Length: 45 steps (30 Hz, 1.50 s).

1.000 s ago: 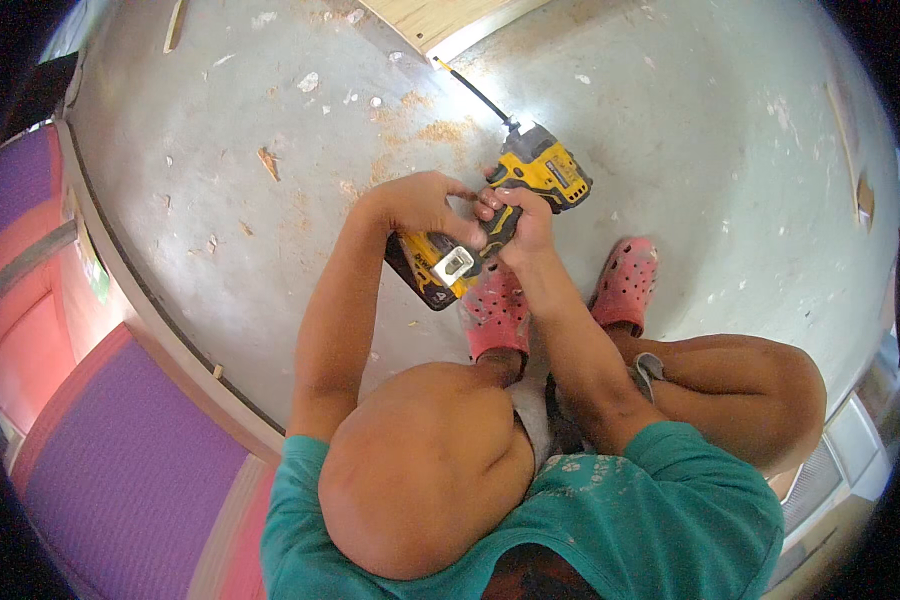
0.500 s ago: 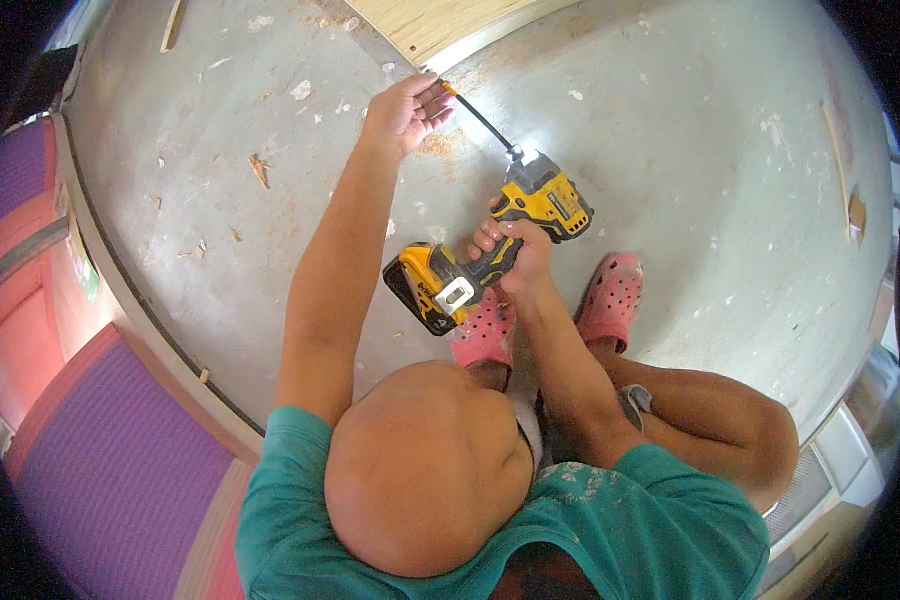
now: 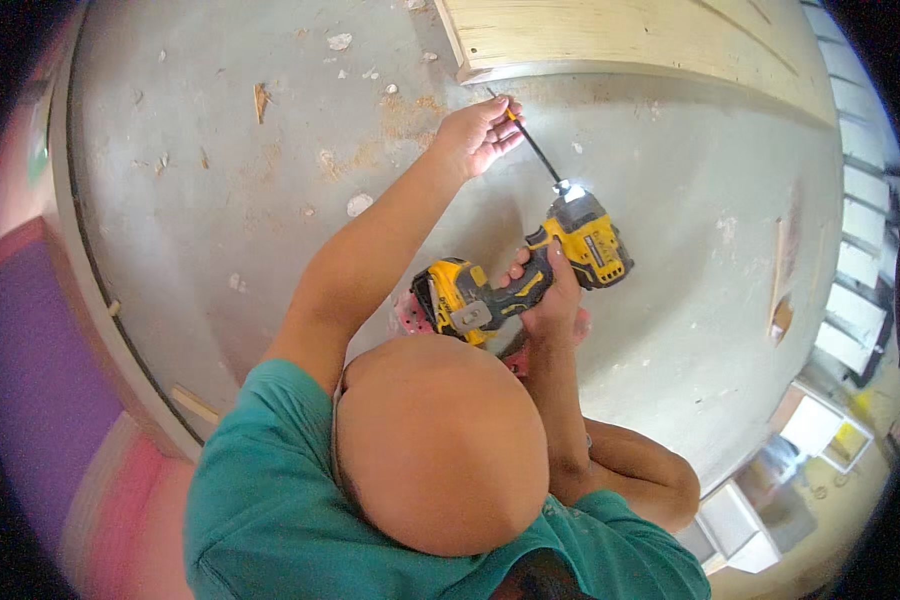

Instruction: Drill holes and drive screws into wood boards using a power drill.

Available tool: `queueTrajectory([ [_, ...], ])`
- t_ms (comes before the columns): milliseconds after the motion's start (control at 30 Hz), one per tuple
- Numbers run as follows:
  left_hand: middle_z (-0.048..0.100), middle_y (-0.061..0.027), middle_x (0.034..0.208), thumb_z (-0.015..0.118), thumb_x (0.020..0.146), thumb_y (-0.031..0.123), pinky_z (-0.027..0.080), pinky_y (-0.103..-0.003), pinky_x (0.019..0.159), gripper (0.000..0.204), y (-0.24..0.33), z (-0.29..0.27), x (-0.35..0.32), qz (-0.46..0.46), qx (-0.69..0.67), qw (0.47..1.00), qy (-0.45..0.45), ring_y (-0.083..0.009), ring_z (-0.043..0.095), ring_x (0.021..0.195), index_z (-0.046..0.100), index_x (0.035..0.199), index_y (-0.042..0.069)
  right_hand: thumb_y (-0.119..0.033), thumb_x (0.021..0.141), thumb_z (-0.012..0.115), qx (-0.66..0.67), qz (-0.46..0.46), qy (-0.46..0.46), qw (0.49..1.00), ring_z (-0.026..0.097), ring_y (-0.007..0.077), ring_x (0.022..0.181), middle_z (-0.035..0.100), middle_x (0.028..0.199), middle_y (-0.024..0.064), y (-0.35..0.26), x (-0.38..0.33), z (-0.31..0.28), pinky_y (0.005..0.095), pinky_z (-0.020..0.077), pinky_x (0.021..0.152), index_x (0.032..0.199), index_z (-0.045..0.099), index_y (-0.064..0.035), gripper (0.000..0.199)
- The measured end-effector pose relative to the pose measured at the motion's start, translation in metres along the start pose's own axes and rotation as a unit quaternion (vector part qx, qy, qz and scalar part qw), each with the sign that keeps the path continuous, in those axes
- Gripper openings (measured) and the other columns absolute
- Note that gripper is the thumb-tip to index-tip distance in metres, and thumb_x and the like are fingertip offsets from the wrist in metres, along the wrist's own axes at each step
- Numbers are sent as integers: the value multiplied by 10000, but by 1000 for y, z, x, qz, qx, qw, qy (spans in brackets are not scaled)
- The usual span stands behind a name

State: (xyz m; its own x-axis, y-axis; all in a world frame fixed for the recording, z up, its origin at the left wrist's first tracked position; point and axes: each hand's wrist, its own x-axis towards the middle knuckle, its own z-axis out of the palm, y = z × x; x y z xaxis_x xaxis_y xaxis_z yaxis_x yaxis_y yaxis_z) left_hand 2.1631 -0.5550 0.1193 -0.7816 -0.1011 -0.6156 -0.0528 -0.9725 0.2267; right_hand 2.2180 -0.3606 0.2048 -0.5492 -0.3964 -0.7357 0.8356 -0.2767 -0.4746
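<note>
A yellow and black cordless impact driver [image 3: 598, 245] is held in my right hand [image 3: 555, 300], whose fingers wrap round its handle. The battery end points to the left. A lit work light glows at its nose, where a long dark driver bit [image 3: 539, 152] is fitted. Near the far end of that bit, at a yellow band, my left hand [image 3: 473, 138] has closed its fingers and thumb around it. The bit's tip sticks out past the fingers, just short of a pale wooden panel [image 3: 590, 35]. Whether a screw sits on the tip is too small to tell.
Grey concrete floor [image 3: 270, 200] spreads around me, with wood chips [image 3: 260, 102] and sawdust on it. Purple and pink matting [image 3: 45, 390] lies beyond a raised edge at left. A thin wooden strip [image 3: 776, 280] and white slats [image 3: 860, 250] are at right. My pink clogs show beneath the driver.
My view has shifted, so the panel shows farther right and lower. Both hands, with the driver and bit, appear farther right. The grips look the same, and my clogs are more hidden.
</note>
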Motion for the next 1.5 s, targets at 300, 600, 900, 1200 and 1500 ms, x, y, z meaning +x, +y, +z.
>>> queueTrajectory([
  [300, 571, 16, 1036, 471, 884, 183, 352, -333, 869, 146, 3, -17, -8, 13, -41, 996, -84, -126, 482, 966, 555, 994, 136, -51, 708, 640, -439, -106, 25, 892, 555, 153, 581, 556, 690, 68, -78, -6, 26, 269, 483, 523, 962, 523, 12, 286],
  [600, 496, 0, 1151, 493, 853, 102, 369, -358, 841, 252, -13, 17, 5, 14, -41, 975, -217, -145, 480, 997, 495, 1105, 102, 1, 617, 598, -628, -100, 83, 767, 533, 124, 543, 555, 686, 52, -173, -15, 76, 231, 460, 497, 954, 570, 23, 339],
  [900, 383, -27, 1307, 512, 823, 73, 319, -362, 882, 546, -16, 9, -12, 3, 66, 967, -246, -163, 431, 1086, 272, 1312, 114, 11, 618, 582, -640, -87, 99, 757, 512, 107, 536, 532, 666, 38, -172, -29, 77, 231, 449, 501, 986, 553, 16, 368],
  [1200, 253, -56, 1411, 524, 819, 87, 250, -383, 937, 782, 8, 4, 14, 48, 72, 965, -247, -201, 344, 1186, 2, 1399, 134, -68, 629, 561, -740, -86, 50, 666, 482, 85, 507, 513, 623, 16, -181, 21, 125, 209, 414, 469, 936, 569, 6, 316],
  [1500, 225, -89, 1422, 539, 813, 100, 213, -392, 969, 796, 13, 7, 19, 46, 64, 967, -242, -231, 306, 1236, -5, 1395, 103, -91, 631, 569, -778, -82, 67, 619, 488, 86, 503, 514, 604, 18, -184, 31, 146, 212, 421, 474, 886, 572, -5, 270],
])
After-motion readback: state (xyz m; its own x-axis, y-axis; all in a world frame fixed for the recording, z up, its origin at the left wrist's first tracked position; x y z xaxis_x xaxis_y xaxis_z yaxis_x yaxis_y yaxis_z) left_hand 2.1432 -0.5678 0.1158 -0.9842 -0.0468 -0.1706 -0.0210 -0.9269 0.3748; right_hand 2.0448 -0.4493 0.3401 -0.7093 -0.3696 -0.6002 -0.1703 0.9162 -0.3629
